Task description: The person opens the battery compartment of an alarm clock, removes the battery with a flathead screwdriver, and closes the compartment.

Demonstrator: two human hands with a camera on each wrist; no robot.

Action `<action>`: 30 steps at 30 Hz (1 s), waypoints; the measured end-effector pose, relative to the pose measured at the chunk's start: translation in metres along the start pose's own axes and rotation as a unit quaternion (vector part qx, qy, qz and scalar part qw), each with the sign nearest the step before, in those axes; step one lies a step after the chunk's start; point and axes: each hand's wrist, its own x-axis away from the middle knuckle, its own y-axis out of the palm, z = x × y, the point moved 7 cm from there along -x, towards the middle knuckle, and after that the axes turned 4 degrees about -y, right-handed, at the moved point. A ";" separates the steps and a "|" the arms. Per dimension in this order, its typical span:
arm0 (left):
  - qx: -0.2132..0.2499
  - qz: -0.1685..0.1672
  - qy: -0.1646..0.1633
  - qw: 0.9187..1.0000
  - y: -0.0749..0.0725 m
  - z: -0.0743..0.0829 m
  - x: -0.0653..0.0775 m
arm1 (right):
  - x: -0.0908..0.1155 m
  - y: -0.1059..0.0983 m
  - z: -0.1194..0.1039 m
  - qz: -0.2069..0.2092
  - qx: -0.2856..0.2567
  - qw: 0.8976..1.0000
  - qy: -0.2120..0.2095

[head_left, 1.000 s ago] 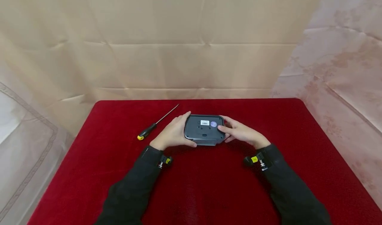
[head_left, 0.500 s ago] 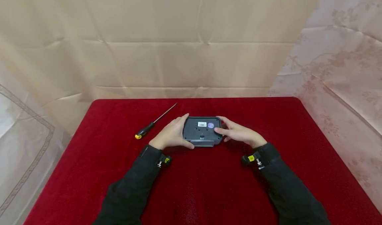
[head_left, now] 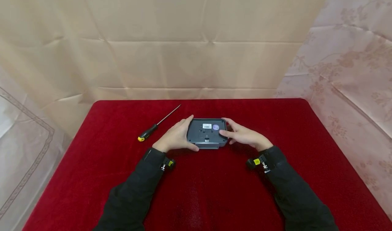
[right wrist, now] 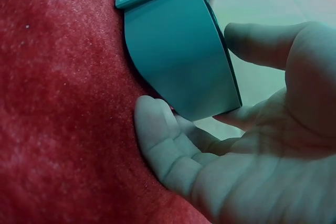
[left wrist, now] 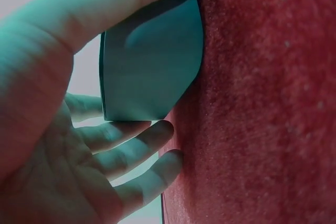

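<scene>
Two hands share one black plastic device (head_left: 196, 133), which lies back face up toward the far side of the red cloth (head_left: 196, 190), its barcode label (head_left: 207, 126) and round purple sticker (head_left: 215, 127) showing. The left hand (head_left: 175, 136) spans the device's left end, thumb along the near edge; the right hand (head_left: 245, 135) holds the other end, thumb on the back face and fingers around and below the side. Over the last second little has changed: the small slot (head_left: 207, 139) near the front edge, dark then, now catches light, so the device may have been tipped slightly. That reads as steadying or adjusting, with the work itself no further along. The black-and-yellow screwdriver (head_left: 148, 132) lies to the left, untouched, its tip pointing away from the person. The head view alone gives the label, sticker and screwdriver; the left wrist view adds the tapering end face (left wrist: 152, 72), and the right wrist view shows a fingertip (right wrist: 150, 113) low between device and cloth. Whether the device's lower edge fully bears on the cloth, I cannot tell.
</scene>
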 end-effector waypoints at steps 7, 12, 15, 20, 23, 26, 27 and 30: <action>0.004 -0.006 -0.008 1.000 0.000 0.000 0.000 | 0.000 0.000 0.001 -0.002 0.005 1.000 0.002; 0.013 -0.015 -0.011 1.000 0.000 -0.002 0.001 | 0.000 -0.001 0.001 0.000 0.014 1.000 0.005; 0.016 -0.020 -0.006 1.000 0.000 -0.002 0.001 | 0.000 -0.002 0.002 0.006 0.028 1.000 0.011; 0.018 -0.028 -0.001 0.999 -0.001 -0.001 0.001 | -0.001 -0.004 0.002 0.011 0.037 0.999 0.018; 0.024 -0.036 -0.005 0.999 0.000 -0.002 0.001 | -0.001 -0.003 0.003 0.010 0.037 0.999 0.020; 0.029 -0.042 -0.012 0.999 0.002 -0.003 0.002 | -0.001 -0.003 0.004 0.013 0.036 0.999 0.021; 0.030 -0.044 -0.014 0.998 0.002 -0.003 0.002 | -0.001 -0.003 0.004 0.013 0.035 0.999 0.019; 0.030 -0.047 -0.017 0.998 0.003 -0.004 0.003 | -0.001 -0.003 0.003 0.014 0.035 0.999 0.013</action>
